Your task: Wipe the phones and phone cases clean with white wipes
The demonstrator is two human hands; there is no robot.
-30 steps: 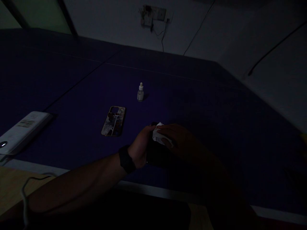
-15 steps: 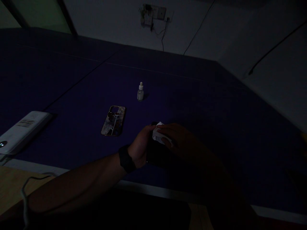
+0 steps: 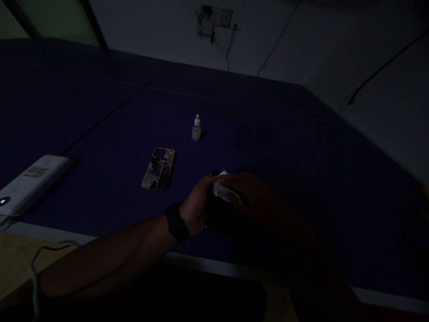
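Observation:
My left hand (image 3: 197, 203), with a dark watch on its wrist, is closed round the left edge of a dark, flat phone (image 3: 217, 217). Most of the phone fades into shadow. My right hand (image 3: 253, 194) presses a crumpled white tissue (image 3: 221, 190) against the phone's upper part, fingers bent over it. Beyond the hands, a small dropper bottle (image 3: 196, 133) with a white cap stands upright. To the left of my hands lies a patterned phone case (image 3: 159, 169), its camera cutout toward the far side.
A white power bank (image 3: 33, 181) lies at the left edge of the dark blue table (image 3: 110, 192), a pale cable (image 3: 35, 277) below it. At the back, a wall socket (image 3: 217, 17) holds plugs and hanging wires. The room is very dim.
Almost nothing differs. Both hands keep their places on the phone, with the tissue in the same spot; the view shifts very slightly.

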